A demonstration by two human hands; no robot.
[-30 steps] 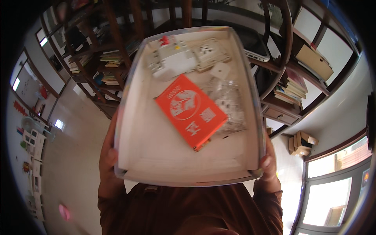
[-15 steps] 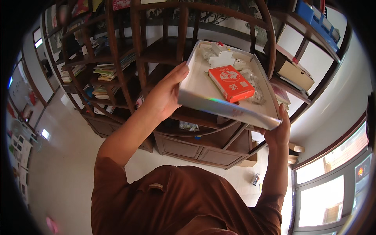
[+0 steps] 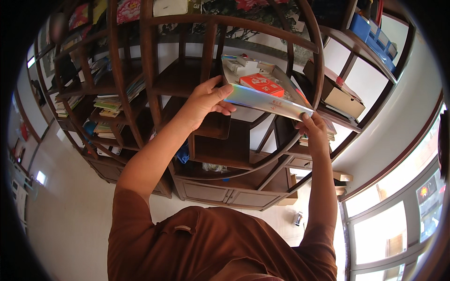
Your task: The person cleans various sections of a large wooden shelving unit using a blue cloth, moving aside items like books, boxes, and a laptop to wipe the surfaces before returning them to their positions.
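Observation:
Between my two hands is a shallow open box (image 3: 269, 102) with a shiny, rainbow-silver outer wall. My left hand (image 3: 208, 98) grips its near left corner, thumb over the rim and fingers below. At the near right corner my right hand (image 3: 313, 129) pinches the wall, thumb outside. A small red box (image 3: 262, 84) lies inside, beside a white blocky piece (image 3: 246, 69); some clear plastic items behind the wall are partly hidden. The open box's far end reaches into a compartment of the dark wooden shelf unit (image 3: 180, 75).
The shelf unit's curved wooden rim (image 3: 320, 61) runs close to the box's right side. Right of it stand a cardboard box (image 3: 347, 99) and, higher, a blue plastic basket (image 3: 375, 42). Stacked books (image 3: 112, 104) fill compartments at left. A glazed door (image 3: 382, 232) is at lower right.
Both hands have carried the open box forward, away from me and toward the shelf. It now looks flatter, showing more of its near wall and less of its inside.

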